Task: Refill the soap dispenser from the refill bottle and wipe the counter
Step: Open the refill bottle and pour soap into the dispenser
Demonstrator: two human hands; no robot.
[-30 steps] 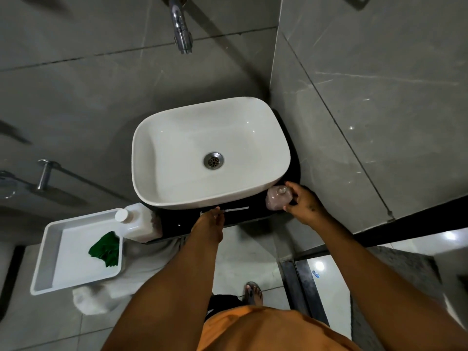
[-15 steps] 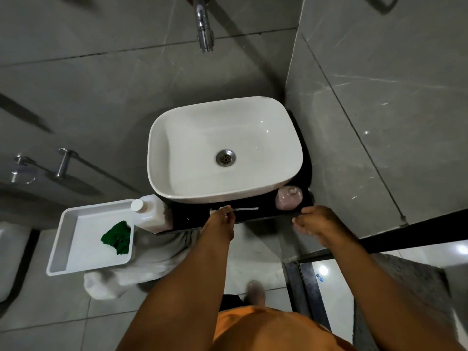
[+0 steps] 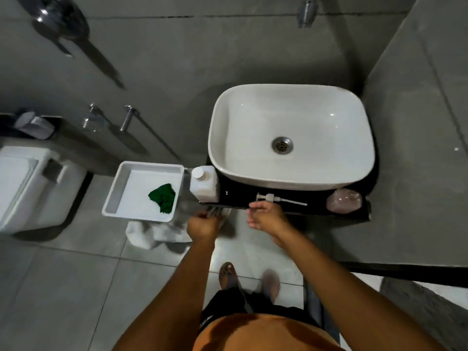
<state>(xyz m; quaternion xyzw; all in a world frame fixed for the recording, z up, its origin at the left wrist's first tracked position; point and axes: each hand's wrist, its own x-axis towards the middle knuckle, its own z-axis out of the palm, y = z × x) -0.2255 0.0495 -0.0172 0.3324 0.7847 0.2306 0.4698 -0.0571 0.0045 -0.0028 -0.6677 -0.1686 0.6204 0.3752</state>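
The pink soap dispenser bottle [image 3: 344, 200] stands without its pump at the right end of the black counter [image 3: 238, 198]. Its white pump with tube [image 3: 277, 198] lies flat on the counter in front of the sink. The white refill bottle [image 3: 203, 184], capped, stands at the counter's left end. A green cloth [image 3: 162, 197] lies in a white tray [image 3: 141, 166] left of it. My right hand [image 3: 266, 215] hovers at the counter's front edge by the pump head, fingers apart and empty. My left hand [image 3: 202, 224] is just below the refill bottle, fingers curled and blurred.
A white basin [image 3: 291, 181] fills most of the counter, with a chrome tap [image 3: 306, 13] above it. A grey wall [image 3: 417, 122] closes the right side. A white towel [image 3: 157, 234] hangs under the tray. A toilet [image 3: 30, 188] stands at the far left.
My right hand let go of the pink dispenser and moved left to the pump. My left hand left the pump and moved left under the refill bottle. The view swung left.
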